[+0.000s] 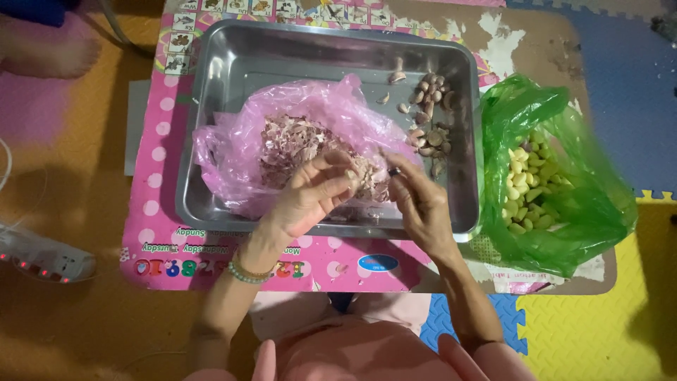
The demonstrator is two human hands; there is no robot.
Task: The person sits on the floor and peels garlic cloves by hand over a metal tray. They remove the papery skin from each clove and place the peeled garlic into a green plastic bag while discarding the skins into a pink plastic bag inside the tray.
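My left hand point(310, 194) hovers over the near edge of a metal tray point(282, 53), its fingers pinched around a small garlic clove. My right hand point(416, 201) is close beside it and grips a small dark tool at the fingertips, pointed toward the clove. Behind both hands a pink plastic bag point(233, 144) lies open in the tray, heaped with dry garlic skins point(293, 141). Unpeeled garlic cloves point(430, 113) sit loose in the tray's right part.
A green plastic bag point(585, 204) with peeled yellowish cloves point(525, 187) lies right of the tray. The tray rests on a low pink table point(151, 212) over foam floor mats. A white power strip point(46, 257) lies at far left. A foot shows top left.
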